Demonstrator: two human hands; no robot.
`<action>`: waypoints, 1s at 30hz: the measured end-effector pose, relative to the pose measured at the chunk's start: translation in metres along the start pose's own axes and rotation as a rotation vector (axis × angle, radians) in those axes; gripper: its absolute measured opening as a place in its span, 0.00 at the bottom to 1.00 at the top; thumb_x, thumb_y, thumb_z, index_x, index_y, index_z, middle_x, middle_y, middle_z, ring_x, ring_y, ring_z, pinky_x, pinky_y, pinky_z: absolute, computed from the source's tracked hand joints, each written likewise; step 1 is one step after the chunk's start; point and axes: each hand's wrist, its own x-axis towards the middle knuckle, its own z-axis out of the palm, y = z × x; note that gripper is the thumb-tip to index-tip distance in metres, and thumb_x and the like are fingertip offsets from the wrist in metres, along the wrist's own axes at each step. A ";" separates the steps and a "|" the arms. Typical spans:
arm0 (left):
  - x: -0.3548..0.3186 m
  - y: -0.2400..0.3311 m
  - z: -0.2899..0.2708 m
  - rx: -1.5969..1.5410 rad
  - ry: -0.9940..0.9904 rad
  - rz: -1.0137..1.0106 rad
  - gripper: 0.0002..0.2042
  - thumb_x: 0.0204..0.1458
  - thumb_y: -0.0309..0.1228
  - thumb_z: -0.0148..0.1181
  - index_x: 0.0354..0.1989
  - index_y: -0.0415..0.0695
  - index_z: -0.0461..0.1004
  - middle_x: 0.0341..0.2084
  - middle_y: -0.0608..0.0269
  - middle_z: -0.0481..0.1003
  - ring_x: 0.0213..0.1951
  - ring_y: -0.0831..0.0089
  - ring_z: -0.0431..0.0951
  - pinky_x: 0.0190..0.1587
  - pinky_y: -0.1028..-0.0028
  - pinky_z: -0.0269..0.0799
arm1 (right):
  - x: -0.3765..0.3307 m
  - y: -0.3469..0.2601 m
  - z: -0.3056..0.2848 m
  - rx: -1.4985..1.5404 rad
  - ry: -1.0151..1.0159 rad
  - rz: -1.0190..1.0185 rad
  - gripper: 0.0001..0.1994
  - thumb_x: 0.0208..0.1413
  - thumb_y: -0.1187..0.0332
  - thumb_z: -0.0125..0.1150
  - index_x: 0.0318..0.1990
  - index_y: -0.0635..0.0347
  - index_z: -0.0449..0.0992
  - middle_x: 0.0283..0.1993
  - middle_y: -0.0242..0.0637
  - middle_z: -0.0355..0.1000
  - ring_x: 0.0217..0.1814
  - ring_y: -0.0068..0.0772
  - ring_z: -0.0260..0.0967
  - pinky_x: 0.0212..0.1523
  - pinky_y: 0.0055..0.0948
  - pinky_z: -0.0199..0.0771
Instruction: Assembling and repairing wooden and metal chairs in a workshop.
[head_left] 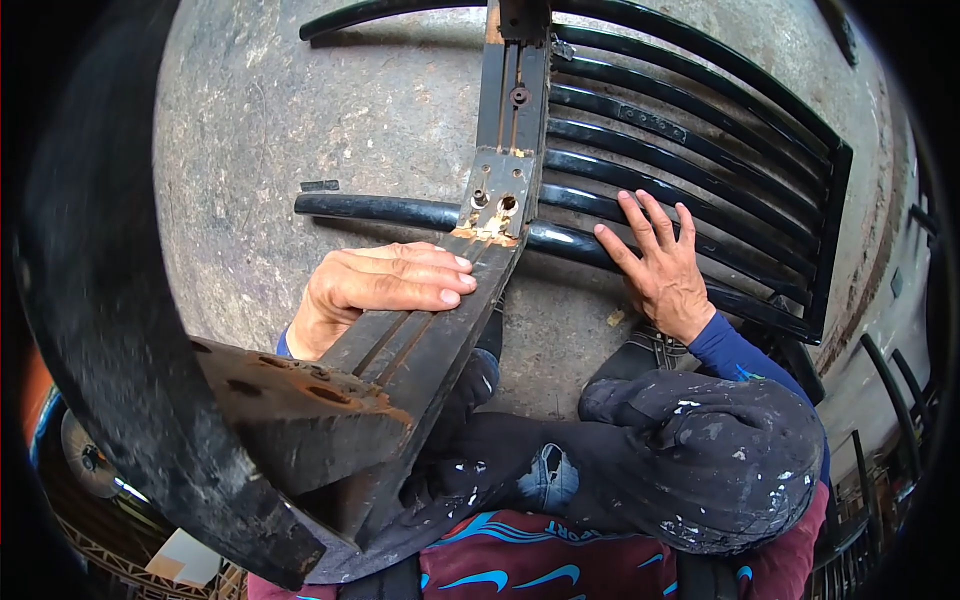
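A black grooved metal beam (440, 300) runs from above my lap up to the top of the head view. A joint plate (500, 190) on it has bolt holes, rust and worn patches. My left hand (385, 283) lies flat across the beam just below that plate, fingers straight and close together, gripping nothing. To the right, a slatted panel of curved glossy black bars (690, 150) joins the beam. My right hand (660, 255) rests on its nearest bars with fingers spread. A broad dark curved piece (130, 300), slightly blurred, rises close at the left, by a rusty-edged bracket (300, 385).
Two black bars stick out left of the beam, the nearer one (375, 210) beside a small dark strip (320, 185). Scuffed concrete floor (240, 130) lies under the frame. A round fan-like object (90, 455) is at lower left; more black metal frames (850, 510) are at lower right.
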 end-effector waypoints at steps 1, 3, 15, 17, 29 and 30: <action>0.001 0.000 -0.001 0.016 -0.023 0.008 0.17 0.51 0.36 0.64 0.42 0.33 0.81 0.43 0.42 0.80 0.53 0.49 0.78 0.59 0.53 0.67 | 0.000 0.001 -0.001 0.004 -0.009 -0.002 0.40 0.40 0.72 0.67 0.66 0.41 0.63 0.75 0.46 0.46 0.76 0.51 0.43 0.68 0.64 0.45; 0.002 -0.001 -0.003 -0.028 -0.015 0.018 0.20 0.52 0.40 0.63 0.43 0.33 0.81 0.43 0.40 0.79 0.53 0.46 0.77 0.60 0.51 0.65 | 0.001 0.003 -0.002 0.011 -0.005 -0.008 0.40 0.40 0.72 0.67 0.66 0.41 0.62 0.75 0.46 0.46 0.76 0.51 0.44 0.68 0.63 0.45; 0.003 0.001 -0.012 -0.030 -0.043 -0.016 0.25 0.53 0.47 0.60 0.45 0.32 0.80 0.44 0.37 0.78 0.54 0.43 0.76 0.61 0.48 0.63 | 0.002 0.011 0.001 0.014 0.008 -0.027 0.38 0.43 0.71 0.65 0.66 0.39 0.62 0.75 0.46 0.46 0.76 0.49 0.45 0.67 0.63 0.46; 0.002 -0.001 -0.013 -0.016 -0.053 -0.057 0.27 0.53 0.49 0.60 0.44 0.33 0.80 0.45 0.38 0.78 0.55 0.44 0.76 0.62 0.47 0.62 | 0.002 0.012 0.000 0.020 -0.002 -0.024 0.38 0.43 0.70 0.65 0.66 0.38 0.62 0.75 0.46 0.48 0.76 0.49 0.45 0.67 0.62 0.47; 0.060 0.032 -0.024 0.524 0.035 -0.554 0.20 0.49 0.15 0.51 0.50 0.40 0.77 0.41 0.52 0.77 0.45 0.59 0.76 0.52 0.64 0.72 | 0.003 0.009 0.003 0.058 0.042 -0.036 0.36 0.42 0.71 0.66 0.65 0.44 0.65 0.72 0.48 0.52 0.74 0.50 0.47 0.66 0.65 0.49; 0.079 0.021 -0.038 1.051 -0.205 -0.312 0.26 0.45 0.10 0.46 0.52 0.43 0.77 0.38 0.54 0.75 0.42 0.61 0.74 0.50 0.65 0.72 | 0.004 0.008 0.003 0.029 -0.017 -0.016 0.36 0.43 0.71 0.65 0.65 0.44 0.65 0.72 0.48 0.52 0.74 0.50 0.47 0.65 0.65 0.50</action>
